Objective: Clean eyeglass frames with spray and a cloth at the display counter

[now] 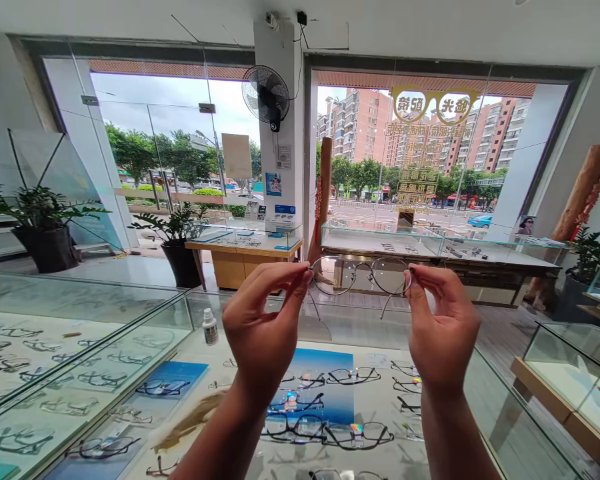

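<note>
A pair of thin metal-framed glasses (361, 275) with round clear lenses is held up at chest height in front of me. My left hand (263, 330) pinches the frame's left end between thumb and fingers. My right hand (441, 323) pinches the right end the same way. The temples hang open and point down toward me. Both hands are above a glass display counter (190, 313).
The counter holds several glasses frames (353, 375) on blue and white cards, with a small white bottle (210, 327) on its top. More glass showcases (380, 233) stand ahead by the windows. Potted plants (43, 223) stand at left, a wall fan (267, 95) hangs on the pillar.
</note>
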Motion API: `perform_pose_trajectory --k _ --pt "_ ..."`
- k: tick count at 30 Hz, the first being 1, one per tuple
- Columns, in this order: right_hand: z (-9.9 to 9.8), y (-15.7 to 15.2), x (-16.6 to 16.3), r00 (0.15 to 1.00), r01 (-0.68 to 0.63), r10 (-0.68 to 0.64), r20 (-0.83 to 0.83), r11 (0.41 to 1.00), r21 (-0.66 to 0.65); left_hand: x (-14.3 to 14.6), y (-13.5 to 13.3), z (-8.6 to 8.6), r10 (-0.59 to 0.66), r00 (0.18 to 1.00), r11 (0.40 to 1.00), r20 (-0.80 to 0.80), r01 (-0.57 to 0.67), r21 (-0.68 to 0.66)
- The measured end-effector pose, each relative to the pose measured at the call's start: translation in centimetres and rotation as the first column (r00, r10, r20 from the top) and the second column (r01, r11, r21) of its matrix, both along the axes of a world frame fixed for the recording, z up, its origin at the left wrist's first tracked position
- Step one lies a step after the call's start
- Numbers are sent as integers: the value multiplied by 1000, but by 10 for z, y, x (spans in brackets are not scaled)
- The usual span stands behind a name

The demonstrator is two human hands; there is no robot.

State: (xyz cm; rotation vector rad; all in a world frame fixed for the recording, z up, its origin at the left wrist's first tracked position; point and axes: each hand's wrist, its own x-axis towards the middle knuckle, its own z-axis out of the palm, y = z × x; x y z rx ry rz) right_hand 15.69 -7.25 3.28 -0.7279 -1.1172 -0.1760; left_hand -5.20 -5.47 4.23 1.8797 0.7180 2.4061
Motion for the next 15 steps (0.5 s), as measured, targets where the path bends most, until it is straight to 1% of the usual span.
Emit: perform_pose_trajectory --k 5,11,15 --pt "-1 4 2 1000 -24 24 -16 999 -29 2 -6 2 -44 999 999 0 44 26" --pt "-1 6 3 1000 -20 19 -17 999 -48 3 -8 4 -25 999 999 -27 26 48" --pt "0 3 1 1000 4 -5 -13 1000 -22 3 -5 4 -21 1000 999 -14 22 36"
